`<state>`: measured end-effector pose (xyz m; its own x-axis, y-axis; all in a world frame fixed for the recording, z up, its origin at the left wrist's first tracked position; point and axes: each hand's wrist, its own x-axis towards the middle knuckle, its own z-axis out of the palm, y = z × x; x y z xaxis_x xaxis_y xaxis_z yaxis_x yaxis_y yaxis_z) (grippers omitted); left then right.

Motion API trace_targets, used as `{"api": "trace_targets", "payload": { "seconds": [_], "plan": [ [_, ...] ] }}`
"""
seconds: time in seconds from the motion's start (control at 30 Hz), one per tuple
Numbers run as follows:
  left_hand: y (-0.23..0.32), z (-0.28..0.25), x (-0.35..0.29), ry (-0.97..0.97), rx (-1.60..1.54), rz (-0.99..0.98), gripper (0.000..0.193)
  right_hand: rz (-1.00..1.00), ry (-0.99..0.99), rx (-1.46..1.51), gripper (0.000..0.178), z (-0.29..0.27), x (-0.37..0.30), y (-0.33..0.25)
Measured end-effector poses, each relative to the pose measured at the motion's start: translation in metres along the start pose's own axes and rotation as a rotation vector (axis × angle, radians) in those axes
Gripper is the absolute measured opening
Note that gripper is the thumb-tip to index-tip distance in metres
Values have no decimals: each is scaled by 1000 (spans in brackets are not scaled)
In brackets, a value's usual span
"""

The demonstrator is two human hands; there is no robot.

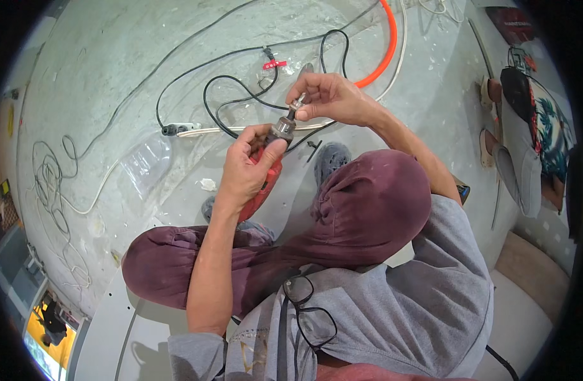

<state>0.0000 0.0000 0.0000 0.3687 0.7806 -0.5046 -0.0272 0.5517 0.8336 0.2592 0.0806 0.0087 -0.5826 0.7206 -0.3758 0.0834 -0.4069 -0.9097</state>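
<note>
My left hand (244, 168) is wrapped round the front of a red power drill (256, 202), with the thumb by its metal chuck (282, 129). The drill points up and away from my lap. At the chuck's tip, my right hand (336, 98) pinches a small metal bit (298, 105) between thumb and fingers. Its exact shape is partly hidden by the fingertips. Behind those fingers shows a grey rounded edge that I cannot make out. On the floor just right of the drill lies a small black T-shaped piece (313, 151), which looks like a chuck key.
Black cables (221, 79) loop across the grey floor to a power strip (180, 129). An orange hose (390, 51) curves in from the far side. A clear plastic bag (145, 166) lies at left. Shoes (488, 149) and patterned fabric (551, 130) are at far right. Glasses (313, 314) hang from my shirt.
</note>
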Motion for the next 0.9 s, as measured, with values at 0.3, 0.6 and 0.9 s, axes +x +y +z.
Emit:
{"api": "trace_targets", "payload": {
  "seconds": [0.3, 0.6, 0.9],
  "plan": [
    [6, 8, -1, 24, -49, 18, 47, 61, 24, -93, 29, 0, -6, -4],
    [4, 7, -6, 102, 160, 104, 46, 61, -9, 2, 29, 5, 0, -2],
    [7, 10, -4, 96, 46, 63, 36, 53, 16, -18, 32, 5, 0, -2]
  ]
}}
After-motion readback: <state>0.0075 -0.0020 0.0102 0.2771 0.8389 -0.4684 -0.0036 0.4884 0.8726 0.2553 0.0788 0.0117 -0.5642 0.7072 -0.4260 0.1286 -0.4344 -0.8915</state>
